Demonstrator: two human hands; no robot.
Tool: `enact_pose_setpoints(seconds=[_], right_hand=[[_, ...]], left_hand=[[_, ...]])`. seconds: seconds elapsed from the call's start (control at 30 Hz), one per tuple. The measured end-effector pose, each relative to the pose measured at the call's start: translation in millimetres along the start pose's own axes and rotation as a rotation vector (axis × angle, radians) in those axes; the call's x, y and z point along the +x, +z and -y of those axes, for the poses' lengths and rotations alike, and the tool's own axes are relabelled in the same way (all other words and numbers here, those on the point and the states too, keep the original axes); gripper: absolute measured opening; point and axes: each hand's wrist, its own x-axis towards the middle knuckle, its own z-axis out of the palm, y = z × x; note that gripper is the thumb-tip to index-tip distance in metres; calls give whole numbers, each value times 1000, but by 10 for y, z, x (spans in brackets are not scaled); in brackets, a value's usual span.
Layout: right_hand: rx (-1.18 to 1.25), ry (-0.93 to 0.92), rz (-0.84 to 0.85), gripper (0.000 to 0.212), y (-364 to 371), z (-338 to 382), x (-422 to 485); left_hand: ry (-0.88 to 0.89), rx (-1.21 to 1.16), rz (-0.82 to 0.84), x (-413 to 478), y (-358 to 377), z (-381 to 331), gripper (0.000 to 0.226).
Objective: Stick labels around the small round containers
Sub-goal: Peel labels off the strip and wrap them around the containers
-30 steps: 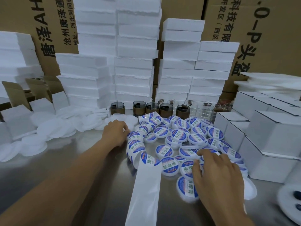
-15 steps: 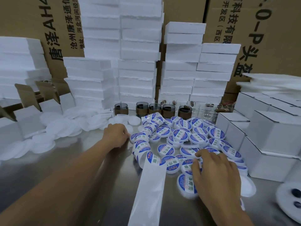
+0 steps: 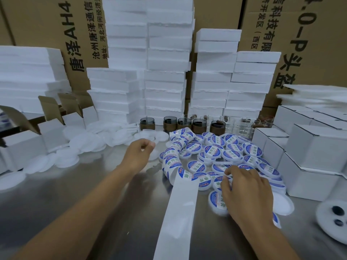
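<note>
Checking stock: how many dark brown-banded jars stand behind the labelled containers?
5 dark jars in a row before the foam stacks: one apart at left, four closer together rightward. Clear glasses beside them may hide more.

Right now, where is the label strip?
Head view, centre: the label strip lies on the table between the left hand and right hand, beside the containers.

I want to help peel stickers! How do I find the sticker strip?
On the steel table, look between the left hand and right hand. A long white strip runs away from you up to the pile of tubs. Unlike the round tubs, it is flat.
</note>
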Motion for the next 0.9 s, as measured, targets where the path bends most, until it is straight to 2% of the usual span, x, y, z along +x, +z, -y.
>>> enact_pose_setpoints(seconds=[0.07,0.13,0.2,0.27,0.37,0.47,0.53,0.8,0.9], right_hand=[[48,-10,-24,10,-21,23,-6],[184,-38,-54,14,-35,73,-20],[446,-25,-31,20,-66,175,-58],[763,45,94,29,-89,331,-128],[1094,148,195,36,-91,502,-192],[1261,233,162,12,-132,509,-138],[1360,277,178,15,-166,467,-116],[1430,195,300,8,-163,501,-140],[1332,238,214,5,-112,454,-126]], left_hand=[[-49,-247,18,-231,-14,-157,24],[-134,-566,137,-463,-3,-288,20],[-229,-918,296,-662,4,-409,17],[-292,-1073,410,-798,3,-495,26],[-293,-1090,545,-915,6,-557,38],[-279,-1041,598,-947,11,-560,39],[-265,-1034,623,-938,13,-564,37],[-124,-938,509,-953,155,-525,22],[-117,-946,457,-922,126,-514,14]])
